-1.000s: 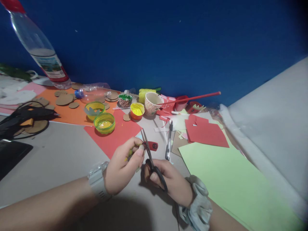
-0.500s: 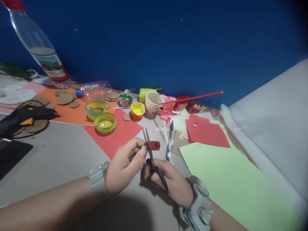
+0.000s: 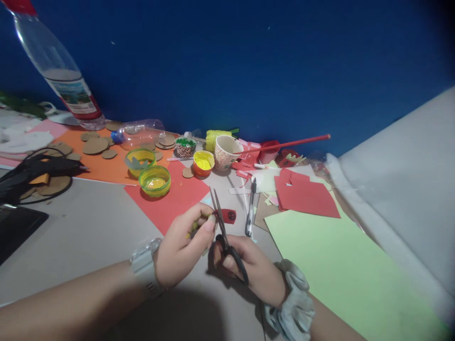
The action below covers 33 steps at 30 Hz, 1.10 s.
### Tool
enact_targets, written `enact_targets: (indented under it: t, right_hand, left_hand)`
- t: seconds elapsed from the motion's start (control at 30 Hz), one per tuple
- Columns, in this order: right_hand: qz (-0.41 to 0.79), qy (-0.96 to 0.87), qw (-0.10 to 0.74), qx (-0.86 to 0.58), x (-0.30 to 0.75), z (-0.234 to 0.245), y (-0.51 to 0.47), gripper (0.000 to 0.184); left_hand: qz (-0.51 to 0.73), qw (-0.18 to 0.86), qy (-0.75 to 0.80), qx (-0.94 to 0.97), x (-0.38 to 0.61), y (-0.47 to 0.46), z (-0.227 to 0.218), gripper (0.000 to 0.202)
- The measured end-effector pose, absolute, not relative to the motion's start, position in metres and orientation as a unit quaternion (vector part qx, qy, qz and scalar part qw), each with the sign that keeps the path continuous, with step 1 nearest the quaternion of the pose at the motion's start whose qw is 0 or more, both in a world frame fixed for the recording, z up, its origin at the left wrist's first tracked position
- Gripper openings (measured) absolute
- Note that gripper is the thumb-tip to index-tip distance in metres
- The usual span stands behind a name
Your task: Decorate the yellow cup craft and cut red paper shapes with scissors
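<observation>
My right hand (image 3: 245,260) grips black-handled scissors (image 3: 223,232), fingers through the loops. Their blades point away from me and stand slightly apart. My left hand (image 3: 188,244) is closed in a pinch at the blades, on the end of a small red piece of paper (image 3: 230,216) with dark round marks. The blades cross in front of this piece, and my fingers hide its near end. Just right of it lies a clear-barrelled pen (image 3: 250,208). A red sheet (image 3: 181,189) is on the table behind my left hand.
Two yellow-green bowls (image 3: 155,182), a small cup of yellow paint (image 3: 203,162) and a patterned paper cup (image 3: 225,154) stand farther back. At left are a glue gun (image 3: 46,166) and a tall bottle (image 3: 71,90). A light green sheet (image 3: 341,265) covers the right side.
Both hands stay almost in place. The scissor blades and the red piece have shifted only slightly.
</observation>
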State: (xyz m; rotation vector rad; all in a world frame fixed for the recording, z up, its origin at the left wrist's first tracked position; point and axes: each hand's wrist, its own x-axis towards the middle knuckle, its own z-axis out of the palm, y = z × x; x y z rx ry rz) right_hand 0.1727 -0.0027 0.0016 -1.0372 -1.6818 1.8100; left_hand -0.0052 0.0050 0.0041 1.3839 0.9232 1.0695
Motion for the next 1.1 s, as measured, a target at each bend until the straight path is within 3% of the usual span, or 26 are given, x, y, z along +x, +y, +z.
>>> enact_targets:
  t: [1.1]
  right_hand:
    - [0.629,-0.638,0.2,-0.396,0.1733,0.0044,-0.0023,0.052]
  left_hand:
    - [0.476,0.559,0.384,0.561,-0.0053,0.0039,0.0037,0.021]
